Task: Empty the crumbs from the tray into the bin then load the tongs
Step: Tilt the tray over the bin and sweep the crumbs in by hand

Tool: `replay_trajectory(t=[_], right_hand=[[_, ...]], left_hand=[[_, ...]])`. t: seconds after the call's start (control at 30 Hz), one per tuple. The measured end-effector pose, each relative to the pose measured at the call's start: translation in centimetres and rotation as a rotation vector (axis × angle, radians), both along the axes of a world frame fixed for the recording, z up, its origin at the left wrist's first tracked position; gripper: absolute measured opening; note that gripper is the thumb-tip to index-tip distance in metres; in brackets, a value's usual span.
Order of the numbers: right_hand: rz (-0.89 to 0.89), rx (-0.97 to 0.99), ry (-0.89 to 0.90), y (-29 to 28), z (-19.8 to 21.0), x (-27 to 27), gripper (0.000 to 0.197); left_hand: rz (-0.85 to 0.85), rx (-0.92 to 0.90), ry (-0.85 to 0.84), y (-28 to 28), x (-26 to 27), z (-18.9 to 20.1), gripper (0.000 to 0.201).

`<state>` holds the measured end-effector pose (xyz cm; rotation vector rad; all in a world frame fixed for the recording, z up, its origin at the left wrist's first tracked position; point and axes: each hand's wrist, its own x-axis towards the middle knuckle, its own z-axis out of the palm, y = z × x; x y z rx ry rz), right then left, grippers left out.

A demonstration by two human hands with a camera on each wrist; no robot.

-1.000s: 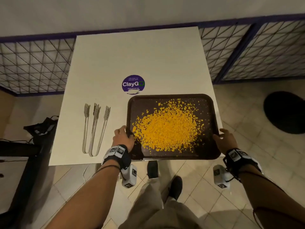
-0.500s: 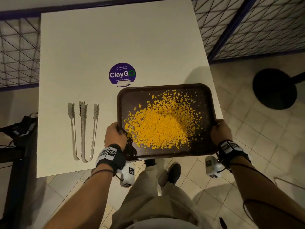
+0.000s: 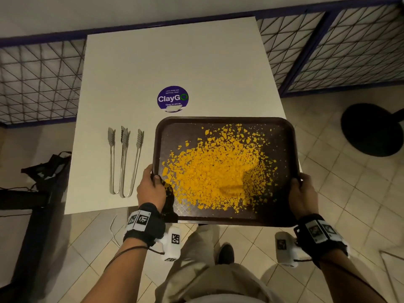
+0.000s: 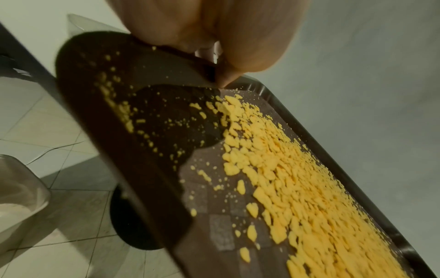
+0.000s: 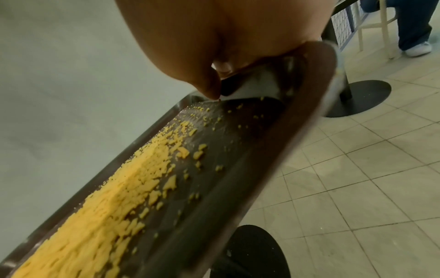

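Here we hold dark tray (image 3: 225,122) by both short edges: left hand (image 3: 150,189) grips left rim, thumb over lip; right hand (image 3: 302,194) grips right rim likewise. Yellow crumbs (image 3: 218,173) heaped mid-tray. Tray near right corner of white table (image 3: 175,62), overhanging near edge. Two tongs (image 3: 124,160) lie side by side on table, left of tray. Purple sticker (image 3: 172,98) just beyond tray's far edge.

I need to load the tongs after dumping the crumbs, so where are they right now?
In the head view the tongs lie on the white table, left of the tray, just beyond the left hand and below-left of the purple sticker.
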<state>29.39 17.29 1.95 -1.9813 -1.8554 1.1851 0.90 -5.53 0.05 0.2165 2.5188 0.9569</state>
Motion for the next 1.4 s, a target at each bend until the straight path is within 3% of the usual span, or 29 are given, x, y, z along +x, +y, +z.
replay_trajectory(t=[0.37,0.7,1.1,1.4], right_hand=[[0.132,0.006,0.095,-7.6,1.6,9.8,0.031],[0.12,-0.008,0.072,-16.0,0.8,13.2,0.034],[0.081,-0.068,-0.033,-29.2,-2.9,12.6,0.038],[0.07,-0.118,-0.06,-33.3,-8.4,8.4,0.04]], left_hand=[[0.069,0.02,0.068,-11.0,10.9,0.8,0.033],[0.207,0.115,-0.067,-20.4,17.1,0.6,0.033],[0.231,0.067,-0.173,-33.6,16.3,-3.5,0.026],[0.252,0.019,-0.167,-38.2,12.5,-9.5,0.029]])
